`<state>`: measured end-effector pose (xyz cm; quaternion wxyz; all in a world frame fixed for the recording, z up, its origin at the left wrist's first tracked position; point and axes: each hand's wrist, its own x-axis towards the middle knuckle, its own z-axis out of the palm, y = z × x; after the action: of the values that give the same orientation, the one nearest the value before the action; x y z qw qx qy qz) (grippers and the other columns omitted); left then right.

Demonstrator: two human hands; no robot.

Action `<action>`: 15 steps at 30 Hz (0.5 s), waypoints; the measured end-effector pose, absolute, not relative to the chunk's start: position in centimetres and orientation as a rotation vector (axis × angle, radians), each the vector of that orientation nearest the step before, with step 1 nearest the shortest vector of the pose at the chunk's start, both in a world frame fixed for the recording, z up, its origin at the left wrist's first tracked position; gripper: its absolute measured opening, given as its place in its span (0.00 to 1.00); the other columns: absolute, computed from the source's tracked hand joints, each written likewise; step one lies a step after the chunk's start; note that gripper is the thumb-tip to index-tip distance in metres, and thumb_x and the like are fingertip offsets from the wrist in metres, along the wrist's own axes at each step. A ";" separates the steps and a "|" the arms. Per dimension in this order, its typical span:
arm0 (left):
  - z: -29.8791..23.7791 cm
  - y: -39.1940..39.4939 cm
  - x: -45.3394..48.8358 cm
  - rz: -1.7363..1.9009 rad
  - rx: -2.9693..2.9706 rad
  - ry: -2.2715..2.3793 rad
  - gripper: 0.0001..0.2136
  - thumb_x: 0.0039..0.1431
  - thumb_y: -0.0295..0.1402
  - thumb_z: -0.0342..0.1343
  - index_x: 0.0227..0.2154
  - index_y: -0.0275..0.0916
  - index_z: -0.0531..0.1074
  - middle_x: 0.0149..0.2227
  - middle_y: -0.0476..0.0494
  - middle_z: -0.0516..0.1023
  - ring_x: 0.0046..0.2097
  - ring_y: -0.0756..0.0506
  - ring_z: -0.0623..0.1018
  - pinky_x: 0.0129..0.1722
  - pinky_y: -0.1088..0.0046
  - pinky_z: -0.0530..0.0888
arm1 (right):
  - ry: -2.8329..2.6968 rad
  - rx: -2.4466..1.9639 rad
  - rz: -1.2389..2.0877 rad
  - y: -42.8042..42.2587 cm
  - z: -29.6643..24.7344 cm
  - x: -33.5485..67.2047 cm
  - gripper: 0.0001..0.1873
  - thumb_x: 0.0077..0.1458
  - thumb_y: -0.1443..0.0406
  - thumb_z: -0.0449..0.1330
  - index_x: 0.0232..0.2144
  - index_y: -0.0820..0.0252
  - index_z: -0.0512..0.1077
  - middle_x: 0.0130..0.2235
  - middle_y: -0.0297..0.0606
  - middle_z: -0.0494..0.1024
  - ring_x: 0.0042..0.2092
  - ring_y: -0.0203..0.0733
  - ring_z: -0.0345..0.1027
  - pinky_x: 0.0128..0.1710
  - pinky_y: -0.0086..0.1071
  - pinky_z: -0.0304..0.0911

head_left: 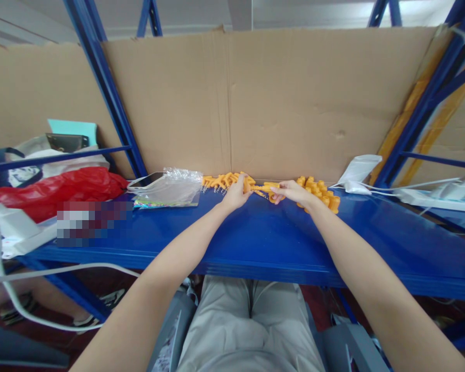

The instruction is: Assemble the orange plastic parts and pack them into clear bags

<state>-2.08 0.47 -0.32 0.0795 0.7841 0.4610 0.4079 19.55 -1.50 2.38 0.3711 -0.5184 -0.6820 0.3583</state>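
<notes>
My left hand (237,194) is at the back of the blue shelf, its thumb and fingers closed around an orange plastic piece at the right end of a row of orange keychains (219,182). Small silver chains hang from that row. To its right, my right hand (294,191) has its fingers curled on another orange piece (272,186); its exact shape is too small to make out. A short chain lies between my two hands. Beyond my right wrist stands a block of several upright orange pieces (318,192), partly covered by the wrist.
Clear plastic bags (170,188) lie left of the keychains. Farther left are a red plastic bag (62,191) and a white power strip. A tall cardboard sheet (279,103) backs the blue shelf (251,243). White cables and a white packet (359,173) are at right.
</notes>
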 end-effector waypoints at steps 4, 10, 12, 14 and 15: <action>-0.1 0.3 -2.1 1.208 2.364 1.391 0.25 0.55 0.28 0.59 0.54 0.36 0.58 0.34 0.45 0.73 0.39 0.42 0.77 0.44 0.65 0.72 | -1.754 -1.342 0.947 -1.8 2.6 19.6 0.15 0.56 0.61 0.64 0.22 0.61 0.69 0.24 0.39 0.79 0.23 0.36 0.73 0.32 0.29 0.69; -0.1 0.6 -2.1 1.274 2.342 1.344 0.25 0.54 0.25 0.59 0.54 0.37 0.59 0.32 0.48 0.72 0.36 0.44 0.77 0.41 0.67 0.73 | -1.745 -1.311 0.928 -2.1 2.7 19.6 0.14 0.58 0.60 0.62 0.24 0.61 0.70 0.27 0.40 0.80 0.27 0.37 0.74 0.36 0.30 0.70; -0.3 1.0 -2.1 1.315 2.267 1.325 0.25 0.53 0.25 0.59 0.53 0.37 0.59 0.31 0.49 0.72 0.33 0.45 0.77 0.40 0.67 0.74 | -1.747 -1.261 0.894 -2.0 2.7 19.6 0.13 0.59 0.60 0.61 0.25 0.60 0.70 0.30 0.39 0.80 0.29 0.37 0.75 0.37 0.30 0.70; -0.5 1.4 -2.1 1.362 2.164 1.279 0.25 0.52 0.25 0.60 0.53 0.36 0.60 0.29 0.50 0.71 0.31 0.47 0.76 0.38 0.67 0.74 | -1.733 -1.190 0.860 -1.9 2.6 19.7 0.09 0.58 0.60 0.62 0.31 0.59 0.71 0.33 0.39 0.81 0.30 0.36 0.75 0.39 0.31 0.71; -0.6 1.5 -2.1 1.392 2.112 1.237 0.25 0.51 0.25 0.61 0.52 0.36 0.60 0.28 0.51 0.71 0.29 0.48 0.76 0.38 0.68 0.75 | -1.721 -1.160 0.851 -1.9 2.6 19.7 0.07 0.58 0.61 0.62 0.34 0.59 0.71 0.35 0.38 0.81 0.31 0.36 0.75 0.40 0.31 0.71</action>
<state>-2.14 1.54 -0.56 0.1620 0.7400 0.4336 0.4879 19.70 -1.87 2.64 0.4343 -0.4656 -0.6912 0.3418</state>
